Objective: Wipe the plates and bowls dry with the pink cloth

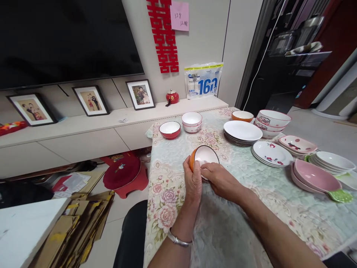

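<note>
My left hand (pixel 194 178) grips an orange bowl (pixel 210 152) by its left side, with the thumb over the rim. The bowl has a white inside and a dark rim, and it is tilted so its mouth faces up toward me. My right hand (pixel 219 176) reaches over the near rim, its fingers bent together against the inside. A whitish bit shows by those fingertips; whether it is a cloth or tissue I cannot make out. Beyond the bowl stand a red bowl (pixel 170 130) with a white inside and two stacked white bowls (pixel 192 122) with pink rims.
On the floral tablecloth (pixel 170 197), to the right, are stacked white plates (pixel 242 130), flowered plates (pixel 272 153), pink bowls (pixel 316 175), small white bowls (pixel 334 162), large bowls (pixel 273 121) and another orange bowl (pixel 242 116). A red stool (pixel 122 173) and flattened cardboard (pixel 75 227) lie left of the table.
</note>
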The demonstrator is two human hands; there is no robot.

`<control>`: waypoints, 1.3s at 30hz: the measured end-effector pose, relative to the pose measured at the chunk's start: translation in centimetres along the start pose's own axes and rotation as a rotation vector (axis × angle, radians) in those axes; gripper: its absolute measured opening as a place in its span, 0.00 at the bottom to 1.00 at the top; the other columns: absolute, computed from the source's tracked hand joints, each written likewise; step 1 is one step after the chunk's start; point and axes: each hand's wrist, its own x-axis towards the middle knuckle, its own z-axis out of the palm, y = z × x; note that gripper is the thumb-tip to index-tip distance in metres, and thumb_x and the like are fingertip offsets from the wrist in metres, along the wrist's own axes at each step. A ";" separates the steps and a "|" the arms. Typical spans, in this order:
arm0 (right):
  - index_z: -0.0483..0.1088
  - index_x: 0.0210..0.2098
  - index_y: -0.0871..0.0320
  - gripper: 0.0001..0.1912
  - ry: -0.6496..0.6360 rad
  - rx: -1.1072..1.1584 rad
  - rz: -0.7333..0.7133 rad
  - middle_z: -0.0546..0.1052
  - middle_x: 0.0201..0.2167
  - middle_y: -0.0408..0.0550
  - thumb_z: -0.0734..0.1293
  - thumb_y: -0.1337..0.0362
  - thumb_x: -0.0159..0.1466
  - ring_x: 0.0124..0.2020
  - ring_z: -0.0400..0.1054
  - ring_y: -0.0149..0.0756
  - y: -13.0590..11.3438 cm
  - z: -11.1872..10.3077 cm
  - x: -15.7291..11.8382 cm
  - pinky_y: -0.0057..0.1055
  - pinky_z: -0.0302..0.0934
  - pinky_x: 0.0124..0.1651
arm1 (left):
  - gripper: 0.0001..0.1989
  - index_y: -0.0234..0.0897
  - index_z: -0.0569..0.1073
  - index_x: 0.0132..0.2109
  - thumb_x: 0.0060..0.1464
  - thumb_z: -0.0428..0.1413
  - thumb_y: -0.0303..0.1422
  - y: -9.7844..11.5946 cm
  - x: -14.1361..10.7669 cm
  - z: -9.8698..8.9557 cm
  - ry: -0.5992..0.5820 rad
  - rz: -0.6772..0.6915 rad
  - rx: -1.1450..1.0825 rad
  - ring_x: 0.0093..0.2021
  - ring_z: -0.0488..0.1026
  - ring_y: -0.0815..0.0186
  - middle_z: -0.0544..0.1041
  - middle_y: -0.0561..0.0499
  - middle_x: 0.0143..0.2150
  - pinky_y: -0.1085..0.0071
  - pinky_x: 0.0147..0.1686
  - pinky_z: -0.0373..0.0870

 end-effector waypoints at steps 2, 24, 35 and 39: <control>0.71 0.46 0.56 0.20 -0.010 0.038 0.067 0.75 0.42 0.51 0.59 0.79 0.59 0.45 0.67 0.39 0.1 0.2 0.0 0.35 0.62 0.48 | 0.28 0.33 0.61 0.60 0.60 0.51 0.46 0.1 -0.3 0.1 -0.001 -0.003 0.013 0.61 0.68 0.55 0.69 0.37 0.60 0.59 0.60 0.63; 0.72 0.51 0.55 0.24 0.082 -0.245 0.237 0.75 0.52 0.55 0.58 0.79 0.61 0.55 0.63 0.48 1.6 -0.8 -0.3 0.52 0.53 0.59 | 0.23 0.35 0.65 0.57 0.60 0.52 0.44 0.1 -0.2 -0.2 0.113 0.081 0.053 0.57 0.70 0.57 0.71 0.40 0.56 0.61 0.58 0.65; 0.70 0.56 0.56 0.28 0.444 0.466 0.641 0.76 0.53 0.52 0.62 0.70 0.56 0.53 0.69 0.48 4.7 -1.6 -0.9 0.45 0.61 0.56 | 0.22 0.36 0.71 0.56 0.56 0.55 0.40 -0.2 -0.1 -0.6 -0.028 0.004 -0.080 0.55 0.72 0.54 0.76 0.42 0.56 0.59 0.55 0.68; 0.68 0.60 0.54 0.26 0.363 0.883 0.521 0.75 0.54 0.50 0.65 0.59 0.62 0.51 0.71 0.46 3.3 -2.4 -0.6 0.42 0.64 0.52 | 0.23 0.36 0.72 0.56 0.55 0.55 0.39 0.2 -0.4 -0.8 -0.103 0.005 -0.050 0.60 0.69 0.53 0.74 0.42 0.60 0.57 0.60 0.64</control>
